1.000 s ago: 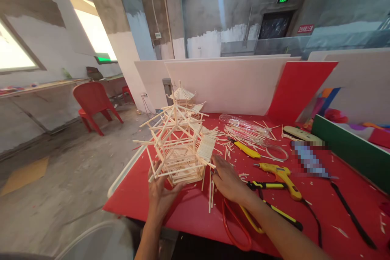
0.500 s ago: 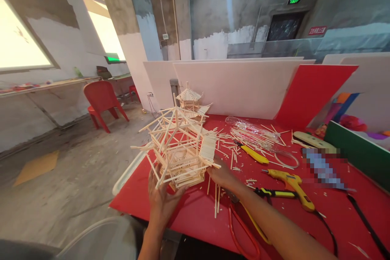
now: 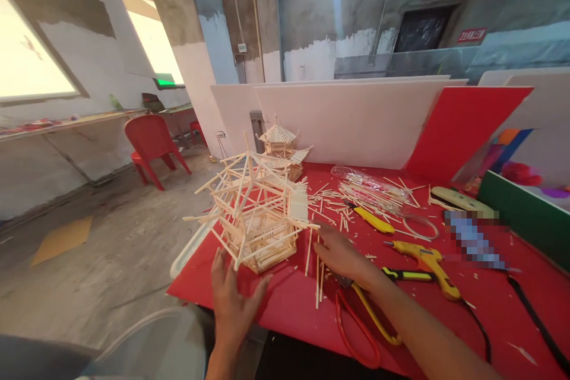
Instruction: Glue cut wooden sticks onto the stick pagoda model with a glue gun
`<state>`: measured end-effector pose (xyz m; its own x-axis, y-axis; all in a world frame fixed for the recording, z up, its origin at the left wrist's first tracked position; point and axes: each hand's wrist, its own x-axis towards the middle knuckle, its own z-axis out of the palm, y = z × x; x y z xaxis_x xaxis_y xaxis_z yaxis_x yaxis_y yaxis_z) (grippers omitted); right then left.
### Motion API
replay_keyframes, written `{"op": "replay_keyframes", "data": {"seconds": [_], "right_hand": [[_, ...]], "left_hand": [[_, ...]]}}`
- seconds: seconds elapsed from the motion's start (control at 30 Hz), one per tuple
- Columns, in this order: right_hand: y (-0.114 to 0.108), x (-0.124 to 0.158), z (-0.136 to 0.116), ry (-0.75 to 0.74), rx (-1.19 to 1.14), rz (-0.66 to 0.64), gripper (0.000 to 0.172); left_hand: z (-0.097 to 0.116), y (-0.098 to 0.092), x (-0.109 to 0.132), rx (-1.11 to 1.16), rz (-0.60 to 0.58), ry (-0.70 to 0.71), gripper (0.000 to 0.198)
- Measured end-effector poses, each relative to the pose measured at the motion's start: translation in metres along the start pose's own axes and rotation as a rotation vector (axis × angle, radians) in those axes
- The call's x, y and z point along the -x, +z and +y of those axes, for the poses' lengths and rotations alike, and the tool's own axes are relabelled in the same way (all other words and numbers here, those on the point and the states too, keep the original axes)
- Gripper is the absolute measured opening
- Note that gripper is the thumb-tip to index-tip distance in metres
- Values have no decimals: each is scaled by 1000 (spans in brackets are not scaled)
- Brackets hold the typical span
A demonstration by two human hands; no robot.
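A pavilion model of thin wooden sticks [image 3: 262, 243] stands on the red tabletop, its roof mostly bare framework with one slatted panel [image 3: 299, 203] at the right. My left hand [image 3: 234, 294] is open at the model's lower front left, thumb and fingers spread. To the right of the model is my right hand [image 3: 336, 252], its fingers stretched toward the model's corner and apart, with nothing visible in them. Long loose sticks [image 3: 319, 276] lie just below its fingertips. Under the right wrist are pliers with red and yellow handles [image 3: 378, 323], their head partly hidden.
Behind stands a second stick pavilion [image 3: 279, 135] with a slatted roof. Loose sticks with a clear plastic bag [image 3: 371, 185], a yellow cutter [image 3: 374, 219], a yellow glue gun [image 3: 423, 255] and a black-yellow knife [image 3: 409, 275] lie rightward. A grey bin [image 3: 155, 344] stands below the table's left edge.
Both hands have come away from the pavilion model, which now rests on the table. My left hand has dropped slightly and spread; my right hand has shifted right.
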<state>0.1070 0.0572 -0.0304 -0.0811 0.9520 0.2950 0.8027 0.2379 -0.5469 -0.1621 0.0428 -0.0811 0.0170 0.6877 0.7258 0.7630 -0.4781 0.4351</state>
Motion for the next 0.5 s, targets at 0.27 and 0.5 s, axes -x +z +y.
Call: {"op": "replay_keyframes", "data": {"seconds": [0.27,0.5], "right_hand": [[-19,146,13,207,442,85,48],[-12,155,-3,236,532,-18,57]], "left_hand": [[54,3,31,69,-83,40,11],[118,51,22,-156,-567,105,22]]}}
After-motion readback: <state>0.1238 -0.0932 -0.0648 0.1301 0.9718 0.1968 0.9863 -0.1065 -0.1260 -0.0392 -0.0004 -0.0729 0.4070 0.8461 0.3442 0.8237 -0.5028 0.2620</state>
